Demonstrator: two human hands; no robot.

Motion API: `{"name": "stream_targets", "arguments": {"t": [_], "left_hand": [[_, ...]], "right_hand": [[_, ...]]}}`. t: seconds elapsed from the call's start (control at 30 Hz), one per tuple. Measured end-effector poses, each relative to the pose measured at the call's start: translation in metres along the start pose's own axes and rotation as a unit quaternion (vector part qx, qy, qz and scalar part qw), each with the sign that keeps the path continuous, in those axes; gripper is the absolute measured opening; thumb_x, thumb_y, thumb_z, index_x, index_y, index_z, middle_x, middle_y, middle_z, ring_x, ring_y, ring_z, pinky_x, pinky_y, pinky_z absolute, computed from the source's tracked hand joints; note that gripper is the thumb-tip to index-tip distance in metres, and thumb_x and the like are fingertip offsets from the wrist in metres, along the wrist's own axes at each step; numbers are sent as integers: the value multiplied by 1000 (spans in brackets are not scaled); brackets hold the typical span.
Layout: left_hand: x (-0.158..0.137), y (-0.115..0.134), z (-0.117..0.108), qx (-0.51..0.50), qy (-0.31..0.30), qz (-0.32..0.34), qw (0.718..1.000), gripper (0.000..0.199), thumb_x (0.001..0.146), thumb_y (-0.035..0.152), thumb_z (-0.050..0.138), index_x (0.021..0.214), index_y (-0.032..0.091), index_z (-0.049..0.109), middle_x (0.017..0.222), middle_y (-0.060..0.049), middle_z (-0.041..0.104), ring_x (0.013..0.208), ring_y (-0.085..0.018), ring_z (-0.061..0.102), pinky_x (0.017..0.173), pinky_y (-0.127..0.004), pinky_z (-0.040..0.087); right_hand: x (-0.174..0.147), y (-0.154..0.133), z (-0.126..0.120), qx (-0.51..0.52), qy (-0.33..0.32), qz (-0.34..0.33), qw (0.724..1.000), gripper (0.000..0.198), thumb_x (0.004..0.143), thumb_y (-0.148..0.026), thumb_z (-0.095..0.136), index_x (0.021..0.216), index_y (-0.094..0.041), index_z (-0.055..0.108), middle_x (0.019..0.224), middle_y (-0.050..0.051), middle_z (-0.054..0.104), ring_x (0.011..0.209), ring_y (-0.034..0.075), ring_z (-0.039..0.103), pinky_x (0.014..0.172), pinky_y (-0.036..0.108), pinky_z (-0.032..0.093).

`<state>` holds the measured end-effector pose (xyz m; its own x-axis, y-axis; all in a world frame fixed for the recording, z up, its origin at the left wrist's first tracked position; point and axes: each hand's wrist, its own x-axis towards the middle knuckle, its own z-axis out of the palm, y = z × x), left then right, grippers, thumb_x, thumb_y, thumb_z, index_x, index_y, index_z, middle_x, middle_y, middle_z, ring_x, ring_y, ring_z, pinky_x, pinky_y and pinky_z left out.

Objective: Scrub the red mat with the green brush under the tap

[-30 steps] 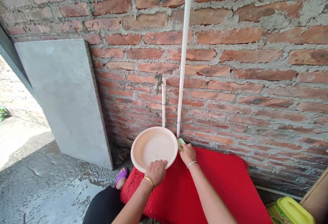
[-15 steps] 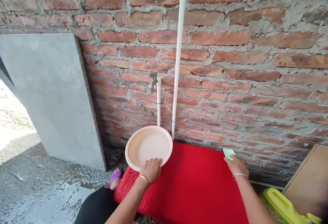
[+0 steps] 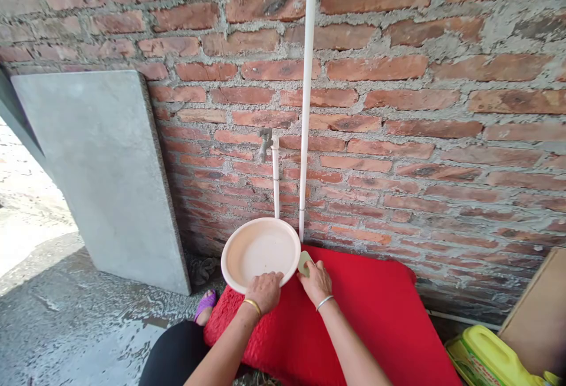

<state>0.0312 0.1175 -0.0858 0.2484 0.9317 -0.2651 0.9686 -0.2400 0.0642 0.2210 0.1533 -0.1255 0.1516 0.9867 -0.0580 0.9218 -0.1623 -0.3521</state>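
My left hand (image 3: 264,292) is closed on the near rim of a round, pale pink plastic basin (image 3: 259,250). The basin is tilted towards me above the left end of a red cloth-covered surface (image 3: 367,303), and no items show inside it. Close to the basin's right side, my right hand (image 3: 316,283) grips a small, flat, pale green object (image 3: 304,263) with rounded corners. Its exact kind I cannot make out, and my fingers cover part of it.
A grey tap (image 3: 265,143) on a white pipe juts from the brick wall (image 3: 389,109) behind the basin. On the left a grey slab (image 3: 106,180) leans over wet ground (image 3: 88,321). A yellow jug (image 3: 490,353) and a brown board (image 3: 537,309) are at right.
My right hand has moved left across the red cloth with the pale green object, from the far right end to beside the basin. My left hand keeps its hold on the rim.
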Motion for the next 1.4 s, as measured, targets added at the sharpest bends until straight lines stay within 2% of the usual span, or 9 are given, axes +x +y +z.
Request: {"name": "stream_targets", "arguments": {"t": [0.13, 0.4, 0.53, 0.63, 0.7, 0.93, 1.03, 1.17, 1.4], "left_hand": [[-1, 0, 1, 0, 8, 1, 1000, 49, 105, 19, 39, 147, 23, 62, 145, -16, 69, 130, -32, 69, 108, -51, 52], [1, 0, 4, -1, 11, 13, 1000, 49, 105, 16, 36, 145, 21, 63, 142, -17, 70, 128, -32, 69, 105, -51, 53], [0, 1, 3, 4, 14, 14, 1000, 50, 105, 15, 35, 146, 21, 63, 141, -17, 70, 128, -32, 69, 106, -51, 53], [0, 2, 3, 6, 15, 11, 1000, 49, 105, 15, 36, 146, 22, 63, 139, -16, 71, 128, -31, 69, 106, -49, 53], [0, 1, 2, 6, 13, 10, 1000, 49, 105, 16, 35, 146, 23, 63, 139, -16, 71, 128, -31, 70, 106, -48, 53], [2, -1, 4, 0, 13, 6, 1000, 47, 106, 18, 37, 144, 23, 63, 140, -16, 71, 128, -31, 69, 106, -50, 52], [3, -2, 6, 1, 14, 7, 1000, 46, 105, 19, 39, 145, 23, 62, 139, -17, 71, 128, -32, 69, 106, -51, 52], [4, -3, 7, 1, 14, 5, 1000, 46, 106, 19, 39, 145, 24, 63, 140, -17, 70, 128, -31, 70, 106, -51, 52], [1, -1, 4, 7, 15, 6, 1000, 48, 105, 17, 38, 144, 24, 65, 137, -17, 72, 126, -31, 71, 105, -51, 53]], "right_hand": [[0, 11, -6, -16, -7, -5, 1000, 34, 96, -45, 69, 128, -34, 74, 123, 7, 68, 113, 24, 71, 98, 32, 49], [1, 145, -77, -56, 11, 163, 985, 50, 104, -51, 49, 144, -28, 66, 120, 13, 68, 106, 27, 74, 91, 36, 54], [-9, 188, -101, -57, 21, 233, 971, 60, 105, -54, 40, 152, -22, 60, 120, 18, 70, 104, 29, 76, 90, 38, 56], [-10, 187, -101, -54, 27, 249, 966, 63, 107, -54, 37, 153, -17, 58, 124, 22, 69, 107, 30, 76, 91, 39, 56], [-9, 169, -90, -48, 29, 234, 971, 62, 107, -55, 37, 151, -19, 60, 126, 21, 68, 108, 30, 76, 89, 39, 56], [-18, 42, -11, -7, 7, 41, 999, 35, 96, -49, 67, 128, -36, 73, 120, 5, 67, 109, 22, 71, 91, 29, 51], [-23, 15, 7, -2, 3, -7, 1000, 29, 94, -43, 71, 123, -38, 74, 120, 3, 67, 109, 21, 70, 94, 29, 49], [-20, 42, -6, -13, 2, 9, 1000, 33, 95, -43, 69, 128, -37, 73, 119, 4, 66, 108, 22, 70, 95, 30, 49], [-23, 154, -72, -45, 15, 164, 985, 46, 103, -48, 52, 142, -29, 68, 119, 12, 68, 106, 26, 75, 91, 35, 55]]}}
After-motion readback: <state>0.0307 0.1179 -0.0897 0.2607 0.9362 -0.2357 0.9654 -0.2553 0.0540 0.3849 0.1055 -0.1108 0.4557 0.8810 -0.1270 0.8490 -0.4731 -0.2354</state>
